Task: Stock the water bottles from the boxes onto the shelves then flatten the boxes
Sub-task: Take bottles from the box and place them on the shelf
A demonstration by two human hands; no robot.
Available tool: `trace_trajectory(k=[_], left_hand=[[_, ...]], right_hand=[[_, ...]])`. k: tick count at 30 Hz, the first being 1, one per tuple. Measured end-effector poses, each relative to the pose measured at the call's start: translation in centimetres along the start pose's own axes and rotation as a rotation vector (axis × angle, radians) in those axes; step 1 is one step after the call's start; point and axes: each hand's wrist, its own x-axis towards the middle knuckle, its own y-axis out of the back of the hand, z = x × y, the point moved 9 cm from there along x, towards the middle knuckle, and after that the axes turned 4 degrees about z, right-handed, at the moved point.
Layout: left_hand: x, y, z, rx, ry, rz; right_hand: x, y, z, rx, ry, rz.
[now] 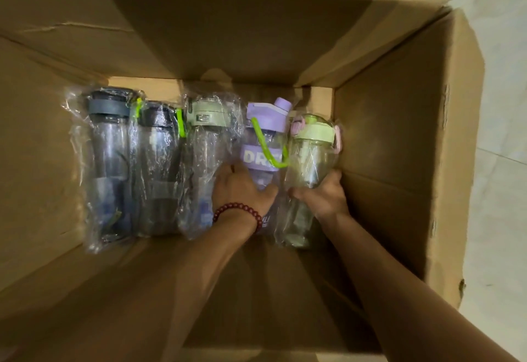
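Your right hand fingers wrap the green-lidded bottle by the box right wall, your left hand fingers the purple bottle, both lying lids away from you.

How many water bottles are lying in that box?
5, side by side on the box floor: grey-lidded bottle, dark-lidded bottle, pale-green-lidded bottle, purple bottle, green bottle. None visibly hidden.

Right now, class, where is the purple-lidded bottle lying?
In the head view, the purple-lidded bottle lies in the cardboard box, fourth from the left, between the pale-green-capped wrapped bottle and the green-lidded bottle, gripped by the left hand.
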Motion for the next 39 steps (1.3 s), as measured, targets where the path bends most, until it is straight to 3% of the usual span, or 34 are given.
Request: trace_trajectory(k=[9,13,16,22,29,36,39], left_hand=[[1.1,0.2,-0.6,-0.127,0.030,0.096],[1.1,0.1,-0.6,-0.201,0.088,0.078],[1.0,-0.6,-0.9,-0.323,0.179,0.019],[0.6,-2.3,-1.6,-0.636,0.198,-0.075],[1.3,-2.9,-1.0,-0.575,0.157,-0.191],[-2.4,3.0,-2.7,-0.645,0.203,-0.049],[-5.2,6.8,-3.2,-0.685,0.231,-0.059]], right_hand=[[0.4,0.0,0.3,0.078,0.029,0.011],[-0.4,-0.2,0.9,0.230,-0.015,-0.046],[-0.9,-0.2,1.2,0.308,-0.018,-0.061],[-0.8,-0.5,1.6,0.364,-0.003,-0.054],[-0.7,-0.4,1.6,0.330,0.016,-0.088],[-8.1,1.1,-1.5,0.332,0.066,-0.170],[-12.6,2.2,-3.5,0.338,0.066,-0.174]])
